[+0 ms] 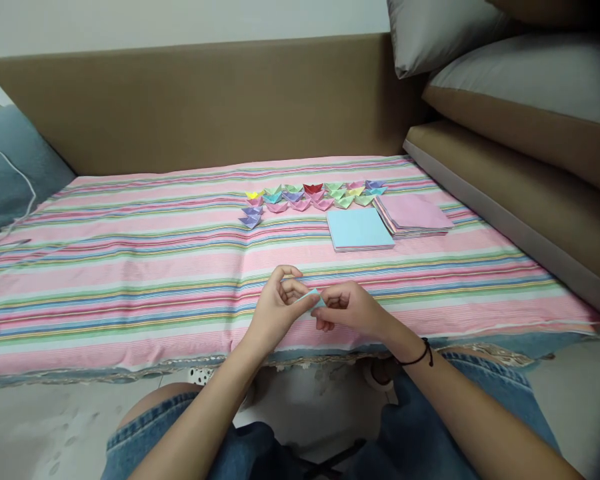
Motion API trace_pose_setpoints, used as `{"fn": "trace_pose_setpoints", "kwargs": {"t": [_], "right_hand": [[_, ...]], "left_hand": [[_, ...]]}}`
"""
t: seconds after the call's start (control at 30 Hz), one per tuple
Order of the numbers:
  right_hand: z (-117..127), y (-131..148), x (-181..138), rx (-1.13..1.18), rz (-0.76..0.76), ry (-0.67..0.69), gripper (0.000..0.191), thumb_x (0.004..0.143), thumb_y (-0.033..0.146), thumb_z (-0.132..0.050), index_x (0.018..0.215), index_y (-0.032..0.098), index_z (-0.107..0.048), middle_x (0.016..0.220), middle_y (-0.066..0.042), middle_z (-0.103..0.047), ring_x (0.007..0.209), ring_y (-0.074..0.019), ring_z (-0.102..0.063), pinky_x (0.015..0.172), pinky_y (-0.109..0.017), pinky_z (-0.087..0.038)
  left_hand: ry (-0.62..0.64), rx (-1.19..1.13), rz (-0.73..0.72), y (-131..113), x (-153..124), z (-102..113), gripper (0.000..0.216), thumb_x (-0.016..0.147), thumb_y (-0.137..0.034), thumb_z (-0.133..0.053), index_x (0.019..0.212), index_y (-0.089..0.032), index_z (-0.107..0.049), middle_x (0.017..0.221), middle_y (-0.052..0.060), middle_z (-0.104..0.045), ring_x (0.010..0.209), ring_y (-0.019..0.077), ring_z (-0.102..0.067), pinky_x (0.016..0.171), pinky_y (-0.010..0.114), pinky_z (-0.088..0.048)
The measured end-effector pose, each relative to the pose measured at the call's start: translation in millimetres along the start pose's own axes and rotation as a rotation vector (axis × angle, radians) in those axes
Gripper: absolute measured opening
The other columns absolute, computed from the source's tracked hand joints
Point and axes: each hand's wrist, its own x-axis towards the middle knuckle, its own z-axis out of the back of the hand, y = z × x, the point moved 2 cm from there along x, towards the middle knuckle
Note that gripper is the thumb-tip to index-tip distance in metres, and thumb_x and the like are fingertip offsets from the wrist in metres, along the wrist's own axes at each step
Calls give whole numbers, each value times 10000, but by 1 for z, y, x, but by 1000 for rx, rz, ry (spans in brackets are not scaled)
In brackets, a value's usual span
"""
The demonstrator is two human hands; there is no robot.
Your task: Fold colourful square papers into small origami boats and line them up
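Observation:
Between my two hands is a small folded piece of light blue paper (pixel 316 300), held just above the striped cloth. My left hand (pixel 283 303) pinches its left side between thumb and fingers, its index finger raised and curled. On the right side, my right hand (pixel 353 308) grips the paper with thumb and index finger, the other fingers curled under. The fingers partly hide the paper, so its full shape does not show. Beyond the hands lie a stack of light blue square paper (pixel 361 229) and a fanned stack topped with pink paper (pixel 416 212).
Several small folded paper boats (pixel 300 197) in many colours stand in rows toward the back. The striped cloth (pixel 130 280) covers the seat, with a brown backrest (pixel 220 110) behind. Stacked cushions (pixel 525 133) rise at the right; a blue cushion (pixel 15 163) and white cable lie left.

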Motion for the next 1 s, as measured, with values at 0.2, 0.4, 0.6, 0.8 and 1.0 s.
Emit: {"fn": "trace_pose_setpoints", "kwargs": {"t": [0.2,0.4,0.6,0.8,1.0], "right_hand": [[7,7,-2,-24,65,-190,284,730,369,-665,559,148,-614,533,-20,-623,494,-114,-564,487,-237,-456],[10,6,-3,-21,74,-195,282,743,358,-651,558,157,-585,520,-15,-607,493,-117,-558,477,-237,-442],[6,9,-4,-40,104,-152,259,754,335,-642,573,156,-596,519,-3,-580,489,-109,-529,485,-240,-426],[7,11,-4,-77,109,-152,269,753,323,-633,547,162,-568,497,6,-560,466,-101,-498,469,-232,-396],[9,9,-3,-221,127,-168,306,764,306,-610,503,162,-539,475,7,-535,443,-85,-452,428,-214,-344]], "left_hand": [[-14,13,33,-2,0,-1,497,598,-210,-772,952,-211,-423,642,-57,-621,579,106,-610,601,222,-468],[-12,-6,5,-2,-1,-3,504,603,-215,-768,978,-215,-431,659,-56,-628,600,121,-634,645,244,-485],[44,4,-13,-3,-1,-2,439,628,-189,-753,936,-224,-442,596,-93,-553,457,50,-493,499,174,-355],[85,45,-10,-3,-1,0,422,648,-193,-734,953,-229,-444,629,-80,-548,495,52,-476,496,175,-316],[67,104,14,2,-1,-1,403,668,-230,-720,966,-211,-449,647,-69,-540,512,56,-472,525,190,-334]]}}
